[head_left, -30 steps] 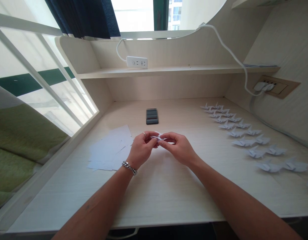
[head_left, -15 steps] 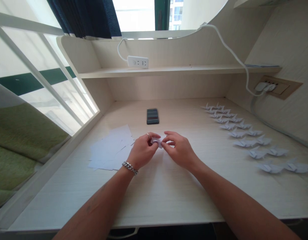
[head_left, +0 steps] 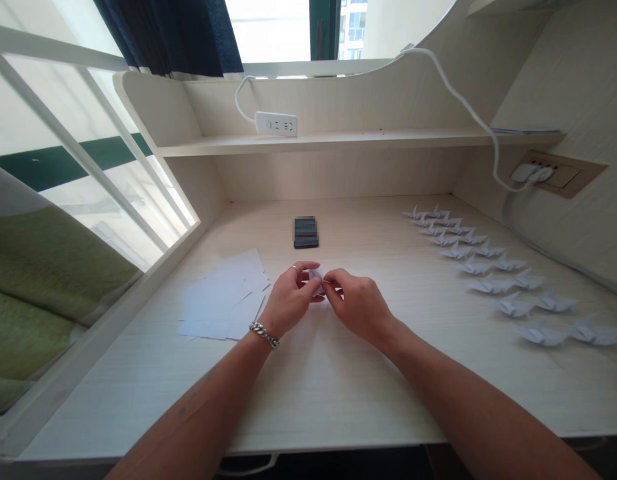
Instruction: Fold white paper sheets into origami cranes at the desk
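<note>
We look down on a pale wood-grain bench [head_left: 348, 393], lit from a window [head_left: 271, 33] beyond its far side, with a dark blue curtain [head_left: 173, 40] hanging at the window's left. A shelf [head_left: 358, 141] runs across the back above the bench top, and a white railing [head_left: 83, 153] slants along the left, with a green cloth [head_left: 48, 307] below it.

Both forearms reach in from the near edge, and the hands meet near the middle of the bench. We see the left hand [head_left: 292, 293] with thumb and fingers closed narrowly on a small white folded paper [head_left: 315, 274], its fingertips pointing inward; it wears a ring [head_left: 295, 268], with a chain bracelet [head_left: 264, 335] at the wrist. The right hand [head_left: 358, 299] comes from the other side, fingers curled and thumb and forefinger pinching the right part of the same paper. Fingers hide much of its shape from us.

Just beyond the hands lies a dark rectangular object [head_left: 306, 232], its face blurred out. Loose white sheets [head_left: 215, 293] overlap beside the left hand. Well to the right, white paper cranes [head_left: 475, 267] stand in two columns running from the back toward us. On the shelf we find a power strip [head_left: 277, 124]; farther right, a white cable [head_left: 455, 93] drops to a wall socket [head_left: 568, 175].
</note>
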Demonstrator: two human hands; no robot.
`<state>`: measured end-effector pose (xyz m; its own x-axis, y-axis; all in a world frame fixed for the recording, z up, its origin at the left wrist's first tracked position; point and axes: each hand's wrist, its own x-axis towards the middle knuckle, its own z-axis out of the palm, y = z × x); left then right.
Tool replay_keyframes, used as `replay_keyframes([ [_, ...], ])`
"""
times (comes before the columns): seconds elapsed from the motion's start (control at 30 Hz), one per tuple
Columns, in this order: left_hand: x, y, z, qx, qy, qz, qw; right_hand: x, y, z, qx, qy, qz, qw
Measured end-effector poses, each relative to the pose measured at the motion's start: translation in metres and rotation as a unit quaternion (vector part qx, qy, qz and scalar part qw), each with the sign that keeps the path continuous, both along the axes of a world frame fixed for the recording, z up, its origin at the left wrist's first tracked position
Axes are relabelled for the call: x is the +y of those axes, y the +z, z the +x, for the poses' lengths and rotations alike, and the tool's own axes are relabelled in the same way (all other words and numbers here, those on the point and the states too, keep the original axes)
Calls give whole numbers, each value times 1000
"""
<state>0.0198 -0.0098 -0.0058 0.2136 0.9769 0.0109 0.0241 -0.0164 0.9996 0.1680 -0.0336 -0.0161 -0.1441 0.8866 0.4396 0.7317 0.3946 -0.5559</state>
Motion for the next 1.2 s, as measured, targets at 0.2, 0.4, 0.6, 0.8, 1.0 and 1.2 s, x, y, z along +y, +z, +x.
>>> replay_keyframes([
  [0.2, 4, -10, -7, 141, -4, 85, 986, -3, 3, -2, -41, -77, 41, 995],
  [0.4, 0, -4, -6, 267, 32, 149, 952, -4, 3, -3, -45, -88, 54, 994],
  [0.6, -5, 3, -3, 325, 37, 195, 925, -3, -2, -5, -100, -67, 78, 990],
  [0.8, -3, 2, -6, 252, 48, 190, 948, -10, 6, -3, -19, 27, 106, 994],
  [1.0, 1, 3, -4, 84, -4, 103, 991, 9, 4, 9, 338, 59, -95, 935],
  [1.2, -1, 3, -4, 30, -11, 106, 994, 16, 0, 8, 486, 94, -203, 845],
])
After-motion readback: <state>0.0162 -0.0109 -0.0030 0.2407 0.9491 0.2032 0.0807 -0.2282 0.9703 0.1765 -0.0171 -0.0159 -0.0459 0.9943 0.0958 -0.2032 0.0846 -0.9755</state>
